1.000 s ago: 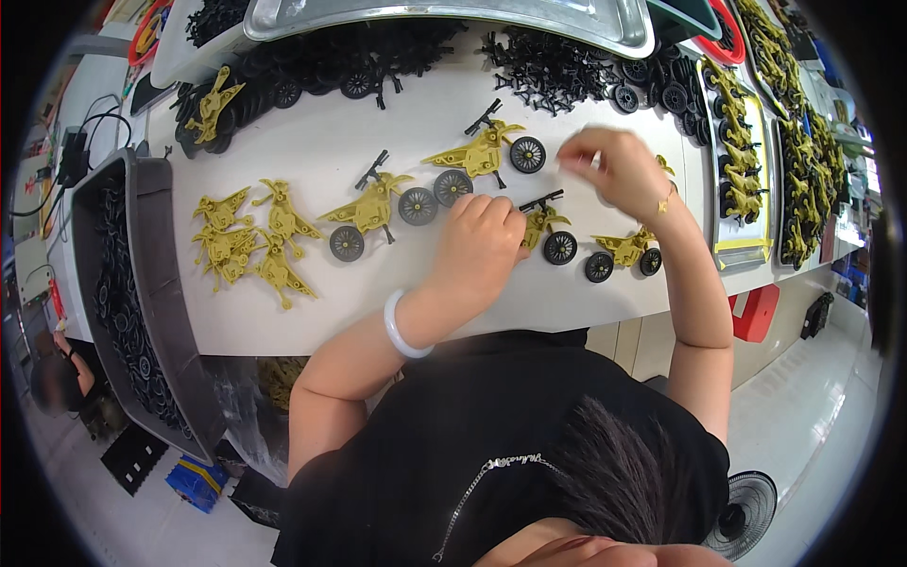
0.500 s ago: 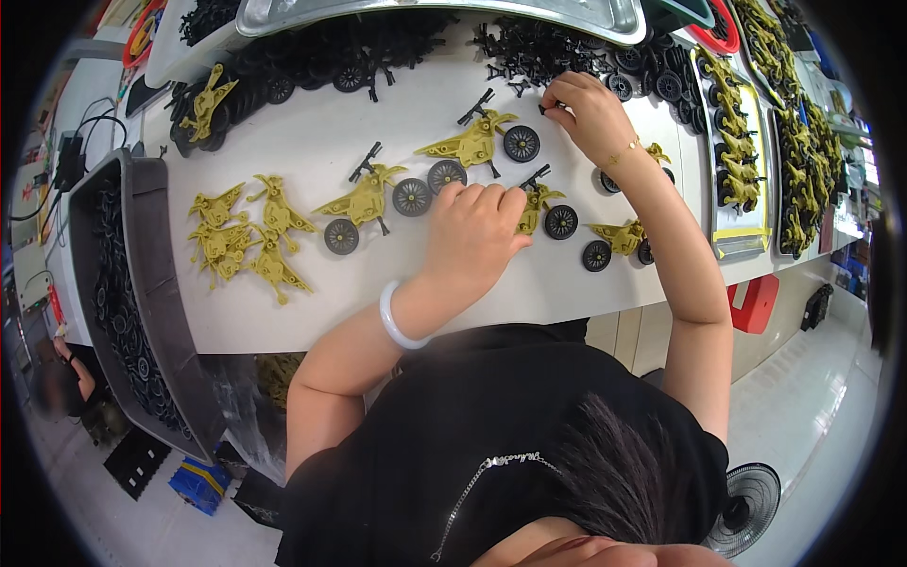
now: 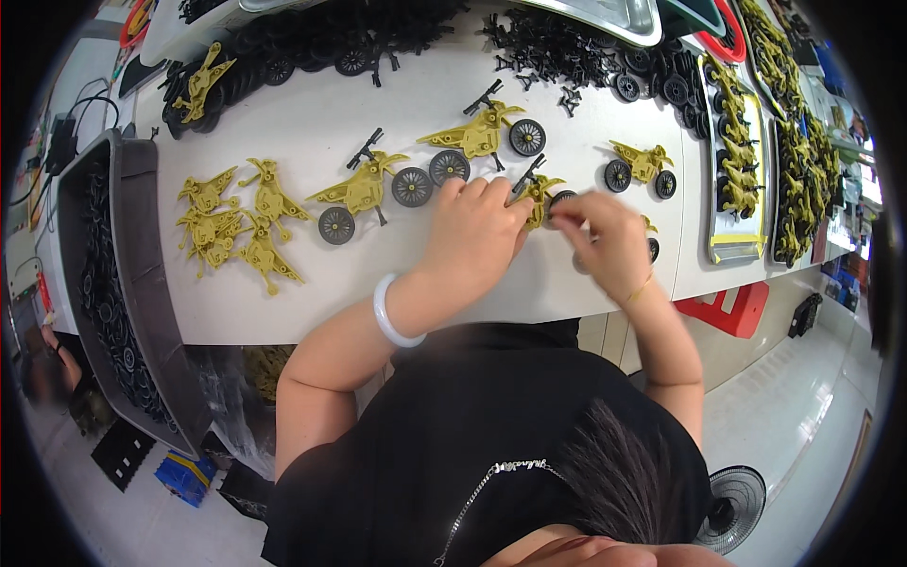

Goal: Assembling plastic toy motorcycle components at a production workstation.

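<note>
My left hand is closed on a yellow-green toy motorcycle, which has black handlebars and a black spoked wheel, and steadies it on the white table. My right hand, slightly blurred, meets it from the right, thumb and finger pinched beside the wheel. A small black plastic part seems to be in that pinch, mostly hidden by the fingers. Left of my left hand lies another toy motorcycle with handlebars and wheels. Beyond my hands lies a similar toy motorcycle. A further toy motorcycle sits to the right.
Loose yellow-green bodies lie at the left, beside a grey bin of black wheels. Heaped small black parts and wheels line the far side. At the right, a tray holds assembled toys; a red plastic piece sits below the table edge.
My right hand has come back from the pile of small black parts to the toy motorcycle at my left hand. My left hand has hardly moved; the view has shifted slightly.
</note>
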Demonstrator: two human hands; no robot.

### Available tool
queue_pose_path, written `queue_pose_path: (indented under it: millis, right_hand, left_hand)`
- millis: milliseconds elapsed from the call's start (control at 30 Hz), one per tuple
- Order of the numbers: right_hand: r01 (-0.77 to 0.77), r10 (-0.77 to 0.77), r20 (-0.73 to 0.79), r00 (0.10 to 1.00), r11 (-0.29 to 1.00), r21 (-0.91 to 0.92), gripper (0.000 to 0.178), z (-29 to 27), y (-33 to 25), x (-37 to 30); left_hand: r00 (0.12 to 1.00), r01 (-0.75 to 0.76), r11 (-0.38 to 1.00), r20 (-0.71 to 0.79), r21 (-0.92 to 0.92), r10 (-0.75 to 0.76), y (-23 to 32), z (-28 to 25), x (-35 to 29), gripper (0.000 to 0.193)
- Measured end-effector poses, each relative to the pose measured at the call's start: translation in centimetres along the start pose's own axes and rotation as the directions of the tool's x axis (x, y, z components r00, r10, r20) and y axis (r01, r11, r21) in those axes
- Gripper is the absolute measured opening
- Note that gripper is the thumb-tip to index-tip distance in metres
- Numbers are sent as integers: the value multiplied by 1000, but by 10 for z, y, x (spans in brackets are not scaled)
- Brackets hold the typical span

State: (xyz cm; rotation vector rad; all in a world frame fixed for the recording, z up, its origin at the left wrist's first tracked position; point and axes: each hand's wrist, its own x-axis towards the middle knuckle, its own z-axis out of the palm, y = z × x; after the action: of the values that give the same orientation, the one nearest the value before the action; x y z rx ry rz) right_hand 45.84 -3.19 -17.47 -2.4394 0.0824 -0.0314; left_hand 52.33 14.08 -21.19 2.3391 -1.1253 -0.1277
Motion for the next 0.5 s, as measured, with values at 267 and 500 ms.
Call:
queue_pose_path:
  millis: [267, 500]
  right_hand:
    - [48, -61, -228, 972, 997, -65, 16, 52, 10, -28]
    - [139, -175, -289, 941, 980, -142, 32, 57, 11, -27]
  left_hand:
    - [999, 31, 999, 35, 22, -32, 2, 3, 1, 29]
    - [999, 29, 999, 16, 24, -29, 1, 3, 2, 28]
